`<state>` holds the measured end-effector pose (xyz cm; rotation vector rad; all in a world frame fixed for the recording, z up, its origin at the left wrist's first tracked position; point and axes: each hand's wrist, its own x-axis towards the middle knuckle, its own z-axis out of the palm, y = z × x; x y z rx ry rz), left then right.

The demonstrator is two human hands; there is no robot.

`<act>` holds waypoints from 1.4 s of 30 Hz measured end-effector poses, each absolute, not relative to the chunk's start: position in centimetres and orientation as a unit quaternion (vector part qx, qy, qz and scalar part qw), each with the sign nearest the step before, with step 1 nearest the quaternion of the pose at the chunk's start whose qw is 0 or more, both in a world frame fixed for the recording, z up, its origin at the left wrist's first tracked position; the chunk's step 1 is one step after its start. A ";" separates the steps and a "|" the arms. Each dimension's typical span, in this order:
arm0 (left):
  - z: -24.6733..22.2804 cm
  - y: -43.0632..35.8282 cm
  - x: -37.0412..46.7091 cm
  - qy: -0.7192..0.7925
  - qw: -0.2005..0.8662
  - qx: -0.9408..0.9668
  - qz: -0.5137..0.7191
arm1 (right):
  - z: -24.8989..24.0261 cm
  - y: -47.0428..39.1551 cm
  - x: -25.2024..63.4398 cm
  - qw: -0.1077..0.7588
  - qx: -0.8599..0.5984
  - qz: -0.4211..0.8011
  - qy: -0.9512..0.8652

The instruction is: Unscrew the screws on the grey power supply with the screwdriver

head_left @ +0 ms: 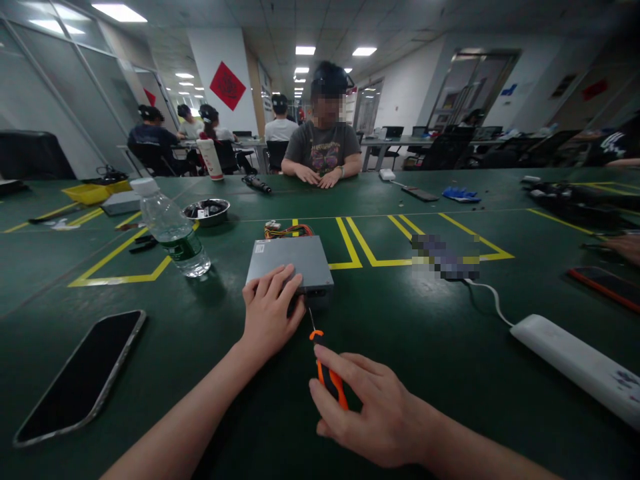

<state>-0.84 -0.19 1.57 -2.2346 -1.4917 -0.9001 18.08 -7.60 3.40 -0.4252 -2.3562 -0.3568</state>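
A grey metal box [295, 257] with a socket on its near side lies on the green table [240, 413], a bundle of coloured wires [290, 231] at its far edge. My left hand [273, 303] rests on the box's near left part, fingers on the top and thumb at the near side. Between the thumb and fingers of my right hand [367, 403] is an orange and black screwdriver [330, 380]. Its thin shaft points away from me to the near side of the box; whether the tip touches is too small to tell.
On the left are a phone [83, 377], a water bottle [173, 230], a metal bowl [207, 211] and a yellow tray [90, 193]. A white power strip [575, 363] lies on the right. Across the table sits a person [325, 143], hands on the tabletop.
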 end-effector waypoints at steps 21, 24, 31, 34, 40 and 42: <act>1.7 -0.3 -0.9 -0.523 0.148 -0.782 -0.306 | 3.3 -7.7 18.0 0.353 -0.144 -0.107 -0.918; 1.7 -0.3 -0.8 -0.525 0.146 -0.781 -0.304 | 2.8 -7.6 18.0 0.377 -0.143 -0.105 -0.909; 1.7 -0.2 -0.9 -0.522 0.146 -0.781 -0.311 | 3.0 -7.8 17.9 0.370 -0.161 -0.078 -0.912; 1.7 -0.2 -0.9 -0.523 0.144 -0.781 -0.309 | 3.4 -7.8 17.8 0.345 -0.157 -0.088 -0.921; 1.7 -0.2 -0.8 -0.519 0.145 -0.782 -0.314 | 2.5 -7.7 17.9 0.370 -0.156 -0.098 -0.911; 1.7 -0.2 -0.8 -0.520 0.144 -0.781 -0.315 | 2.2 -7.8 17.9 0.367 -0.161 -0.083 -0.912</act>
